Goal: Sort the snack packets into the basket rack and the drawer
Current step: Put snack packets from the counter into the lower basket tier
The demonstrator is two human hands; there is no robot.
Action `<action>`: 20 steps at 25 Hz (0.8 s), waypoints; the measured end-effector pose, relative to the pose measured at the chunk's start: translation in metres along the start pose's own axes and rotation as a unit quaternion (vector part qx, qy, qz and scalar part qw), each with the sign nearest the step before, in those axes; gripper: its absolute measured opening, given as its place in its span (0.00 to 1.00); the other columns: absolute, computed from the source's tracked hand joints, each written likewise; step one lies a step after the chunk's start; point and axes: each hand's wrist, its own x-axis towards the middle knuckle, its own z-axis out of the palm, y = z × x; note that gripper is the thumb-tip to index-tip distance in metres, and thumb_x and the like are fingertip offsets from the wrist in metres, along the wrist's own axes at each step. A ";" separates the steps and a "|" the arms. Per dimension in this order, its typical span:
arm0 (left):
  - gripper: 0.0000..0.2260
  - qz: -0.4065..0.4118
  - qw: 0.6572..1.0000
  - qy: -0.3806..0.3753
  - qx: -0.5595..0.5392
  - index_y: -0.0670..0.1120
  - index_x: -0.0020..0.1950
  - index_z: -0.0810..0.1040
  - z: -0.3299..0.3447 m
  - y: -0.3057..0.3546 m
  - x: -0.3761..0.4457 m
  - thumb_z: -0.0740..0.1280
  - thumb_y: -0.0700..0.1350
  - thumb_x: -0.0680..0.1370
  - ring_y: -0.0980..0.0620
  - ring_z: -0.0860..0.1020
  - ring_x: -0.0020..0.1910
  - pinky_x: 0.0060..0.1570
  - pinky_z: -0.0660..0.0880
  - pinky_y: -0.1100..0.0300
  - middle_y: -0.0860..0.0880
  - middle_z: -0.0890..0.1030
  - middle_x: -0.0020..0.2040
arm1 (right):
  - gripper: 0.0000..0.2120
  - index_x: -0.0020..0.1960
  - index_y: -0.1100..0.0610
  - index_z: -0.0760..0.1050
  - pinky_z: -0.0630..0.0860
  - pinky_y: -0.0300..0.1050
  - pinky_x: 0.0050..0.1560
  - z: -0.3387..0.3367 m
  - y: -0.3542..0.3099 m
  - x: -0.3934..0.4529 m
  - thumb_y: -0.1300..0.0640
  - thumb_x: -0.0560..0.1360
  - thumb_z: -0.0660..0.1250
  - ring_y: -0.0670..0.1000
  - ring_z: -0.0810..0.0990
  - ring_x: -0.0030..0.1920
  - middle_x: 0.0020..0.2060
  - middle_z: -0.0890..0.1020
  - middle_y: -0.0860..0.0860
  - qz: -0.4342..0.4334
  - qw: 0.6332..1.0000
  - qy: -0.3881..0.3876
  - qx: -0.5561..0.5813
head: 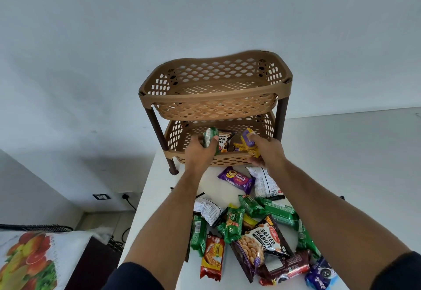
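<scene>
A brown two-tier basket rack [215, 98] stands at the back of the white table [341, 152]. My left hand [199, 152] grips a green packet [210, 140] at the front rim of the lower basket. My right hand [265, 150] holds a purple and yellow packet [249, 142] over the same basket. Inside the lower basket lie a salted peanuts packet [225, 142] and another small packet. The upper basket holds nothing that I can see. No drawer is in view.
Several loose packets lie on the table near me: a purple biscuit packet [237, 180], green packets [279, 212], a salted peanuts bag [259, 244], an orange packet [211, 257]. A fruit-print cloth [29, 260] and wall sockets [101, 196] are at the lower left.
</scene>
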 end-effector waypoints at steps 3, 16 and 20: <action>0.22 -0.169 0.978 -0.014 -0.120 0.45 0.66 0.74 -0.015 0.001 0.031 0.71 0.55 0.77 0.47 0.80 0.56 0.52 0.82 0.50 0.48 0.80 0.58 | 0.21 0.59 0.58 0.77 0.81 0.45 0.31 0.003 -0.008 0.011 0.43 0.76 0.71 0.57 0.85 0.36 0.48 0.85 0.59 0.070 0.995 0.015 0.073; 0.05 -0.197 0.968 0.058 -0.144 0.46 0.54 0.81 -0.010 -0.004 0.072 0.65 0.43 0.82 0.49 0.83 0.52 0.49 0.79 0.59 0.50 0.78 0.41 | 0.15 0.63 0.55 0.79 0.82 0.47 0.37 -0.013 0.010 0.001 0.51 0.78 0.71 0.58 0.88 0.38 0.51 0.86 0.55 -0.073 0.997 -0.031 -0.002; 0.03 -0.089 0.993 0.062 -0.039 0.48 0.48 0.80 -0.001 -0.004 0.046 0.67 0.45 0.80 0.51 0.84 0.47 0.47 0.83 0.55 0.51 0.83 0.43 | 0.11 0.60 0.54 0.81 0.81 0.45 0.34 -0.016 0.018 -0.011 0.54 0.78 0.72 0.56 0.87 0.35 0.48 0.88 0.49 -0.154 0.985 -0.006 -0.079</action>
